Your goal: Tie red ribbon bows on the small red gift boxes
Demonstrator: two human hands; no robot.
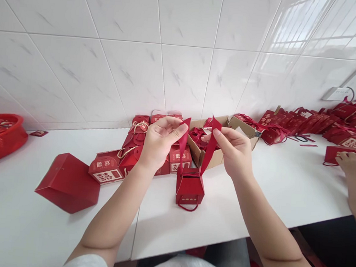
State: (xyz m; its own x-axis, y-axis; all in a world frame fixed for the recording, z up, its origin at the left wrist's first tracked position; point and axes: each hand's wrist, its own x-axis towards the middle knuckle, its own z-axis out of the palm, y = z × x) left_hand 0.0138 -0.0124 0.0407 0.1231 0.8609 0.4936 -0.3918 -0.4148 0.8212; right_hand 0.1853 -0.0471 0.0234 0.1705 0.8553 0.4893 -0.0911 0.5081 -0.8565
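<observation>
A small red gift box (191,186) with a cord handle stands on the white table in front of me. From its top a red ribbon (208,155) rises in two tails, spread in a V. My left hand (161,142) pinches the left tail near its tip between thumb and fingers. The right tail's upper end is held in the same way by my right hand (235,151). Both hands are raised above the box, which sits between and below them.
Behind the hands is a cardboard carton (214,159) with red ribbons. Red boxes (108,167) cluster at left, near a larger red box (69,182) and a red basin (3,139). Many more boxes (303,121) stand at right, where another person's hand (354,163) touches one.
</observation>
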